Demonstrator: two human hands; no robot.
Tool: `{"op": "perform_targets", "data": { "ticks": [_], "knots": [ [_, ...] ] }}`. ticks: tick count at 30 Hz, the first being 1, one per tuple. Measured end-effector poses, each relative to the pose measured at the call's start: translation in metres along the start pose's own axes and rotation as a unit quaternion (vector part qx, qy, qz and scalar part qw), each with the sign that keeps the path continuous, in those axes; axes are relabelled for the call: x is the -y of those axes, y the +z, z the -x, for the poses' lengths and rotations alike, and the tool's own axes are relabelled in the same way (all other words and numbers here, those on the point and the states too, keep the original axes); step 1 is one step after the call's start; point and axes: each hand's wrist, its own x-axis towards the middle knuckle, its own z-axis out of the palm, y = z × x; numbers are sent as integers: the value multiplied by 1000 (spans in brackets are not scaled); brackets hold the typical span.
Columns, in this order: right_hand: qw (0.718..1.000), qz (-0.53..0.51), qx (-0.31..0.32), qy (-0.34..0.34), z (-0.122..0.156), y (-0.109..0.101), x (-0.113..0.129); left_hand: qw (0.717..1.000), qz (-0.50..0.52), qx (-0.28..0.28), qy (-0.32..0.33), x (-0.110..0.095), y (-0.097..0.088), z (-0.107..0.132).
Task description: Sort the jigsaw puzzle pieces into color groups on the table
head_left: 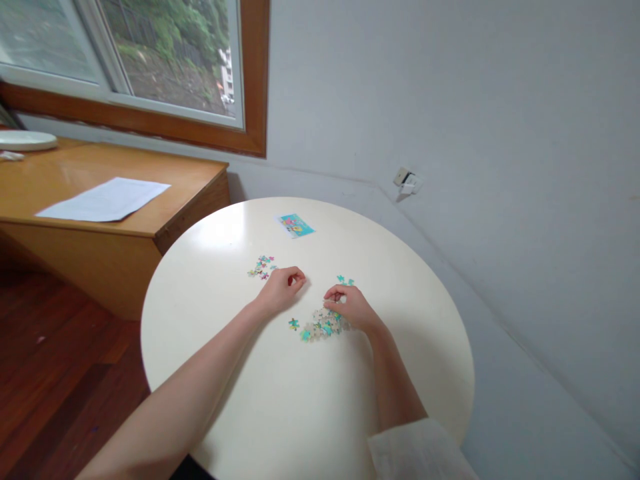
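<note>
A pile of jigsaw puzzle pieces (317,327), some grey side up and some turquoise, lies on the round white table. My right hand (350,307) is over the far right part of the pile, thumb and forefinger closed on what looks like a small pale puzzle piece. To its left my left hand (283,290) rests by the table surface with its fingers curled in; whatever they may hold is hidden. Just beyond the left hand is a cluster of pink and turquoise pieces (262,266). Several turquoise pieces (345,280) lie past the right hand, and a single piece (294,325) sits left of the pile.
A small turquoise picture card (296,225) lies toward the far side of the white table (240,413). At the left, a wooden desk (195,183) carries a paper sheet (107,199) and a white round object (25,140). A wall socket (407,181) with a plug is behind the table.
</note>
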Motion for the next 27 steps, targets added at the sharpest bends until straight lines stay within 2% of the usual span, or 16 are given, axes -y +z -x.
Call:
{"op": "perform_targets", "data": {
  "ticks": [7,17,20,27],
  "knots": [
    [996,-82,-28,5,-1,5,1,998,54,7,-22,1,4,-1],
    [962,-264,-54,49,-3,19,16,984,151,90,-27,-5,6,1],
    [958,-276,-64,41,-3,20,18,978,172,113,-35,-4,7,1],
    [957,-276,-87,32,-6,23,17,971,198,127,-38,-5,7,2]
  ]
}}
